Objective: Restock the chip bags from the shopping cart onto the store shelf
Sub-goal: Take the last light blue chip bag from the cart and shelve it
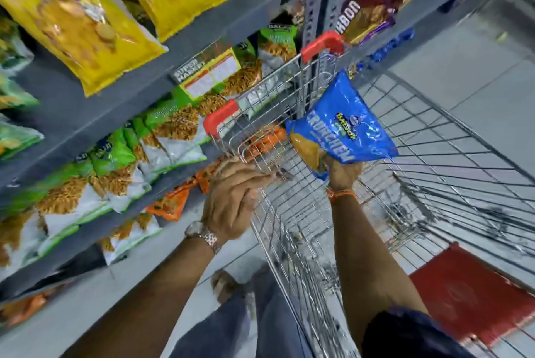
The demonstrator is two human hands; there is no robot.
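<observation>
My right hand [343,171] grips the lower end of a blue chip bag [344,123] and holds it up above the wire shopping cart [434,160]. On the cart's left rim my left hand [234,198] rests, a metal watch on its wrist and the fingers curled over the top wire. The grey store shelf [95,114] runs along the left, its tiers filled with yellow bags [78,24] on top, green and white snack bags [115,163] below, and orange bags [170,201] lower still.
Red corner guards [220,120] cap the cart's front rim, which stands close against the shelf. A red flap [474,297] lies at the cart's near end. A second shelf bay with purple bags [364,16] stands at the upper right. My legs and grey tiled floor show below.
</observation>
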